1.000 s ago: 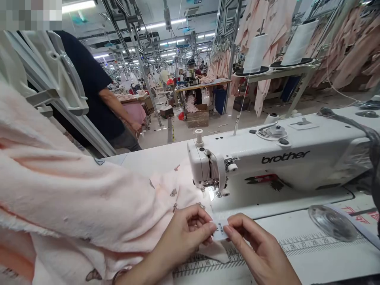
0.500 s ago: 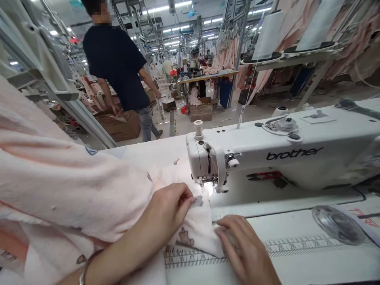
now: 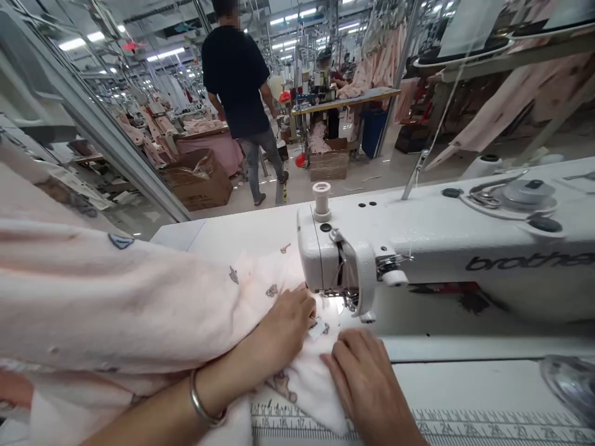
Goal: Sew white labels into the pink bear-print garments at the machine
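A white Brother sewing machine (image 3: 465, 248) stands on the table, its needle area lit just right of my hands. My left hand (image 3: 286, 325) rests curled on pale pink printed fleece fabric (image 3: 139, 303), its fingertips pinching a small white label (image 3: 318, 328) against the cloth in front of the presser foot (image 3: 348, 303). Beside it, my right hand (image 3: 365, 375) lies palm down with fingers flat on the fabric's white edge. A metal bangle is on my left wrist.
A ruler strip (image 3: 418, 427) is printed along the table's front edge. A clear round dish (image 3: 574, 381) sits at the right. A person in a dark shirt (image 3: 239, 87) walks in the aisle beyond, near cardboard boxes (image 3: 199, 179) and hanging pink garments.
Both hands moved up toward the needle with the fabric and label. My right hand let go of the label and flattened on the cloth. The person in the aisle walked further away.
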`<state>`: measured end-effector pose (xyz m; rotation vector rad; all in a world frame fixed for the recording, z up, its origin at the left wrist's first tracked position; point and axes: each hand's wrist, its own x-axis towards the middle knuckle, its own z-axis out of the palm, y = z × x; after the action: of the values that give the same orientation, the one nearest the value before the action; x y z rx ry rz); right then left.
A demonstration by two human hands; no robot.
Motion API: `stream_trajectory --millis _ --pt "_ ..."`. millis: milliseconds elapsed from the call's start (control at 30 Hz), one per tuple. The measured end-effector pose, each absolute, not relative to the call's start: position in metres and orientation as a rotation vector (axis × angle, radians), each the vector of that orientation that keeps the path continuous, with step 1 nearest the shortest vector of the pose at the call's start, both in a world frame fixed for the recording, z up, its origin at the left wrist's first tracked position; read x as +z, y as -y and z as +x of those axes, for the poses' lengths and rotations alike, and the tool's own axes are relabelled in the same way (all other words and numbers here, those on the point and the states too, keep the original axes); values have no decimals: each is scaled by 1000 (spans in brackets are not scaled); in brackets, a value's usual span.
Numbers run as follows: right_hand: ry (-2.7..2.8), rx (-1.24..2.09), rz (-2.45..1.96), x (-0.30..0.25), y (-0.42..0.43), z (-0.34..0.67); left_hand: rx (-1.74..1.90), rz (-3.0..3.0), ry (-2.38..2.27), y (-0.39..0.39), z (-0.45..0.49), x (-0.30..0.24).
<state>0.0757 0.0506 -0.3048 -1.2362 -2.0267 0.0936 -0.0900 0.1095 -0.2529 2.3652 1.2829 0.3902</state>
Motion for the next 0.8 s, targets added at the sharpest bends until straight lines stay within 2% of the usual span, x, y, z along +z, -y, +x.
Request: stream_trajectory --millis 167,333,533,800 --pt "2052 25 -1419 -312 -45 75 496 1963 -1468 -116 -85 -245" --pt "1997 -148 -1434 -325 -39 75 441 1382 -1360 -120 -79 -260" --pt "2004 -154 -1373 -329 -40 77 414 1516 -1479 -117 -74 -276" --pt "2029 -83 -1389 -328 -38 78 366 1662 -1562 -116 -71 -269"
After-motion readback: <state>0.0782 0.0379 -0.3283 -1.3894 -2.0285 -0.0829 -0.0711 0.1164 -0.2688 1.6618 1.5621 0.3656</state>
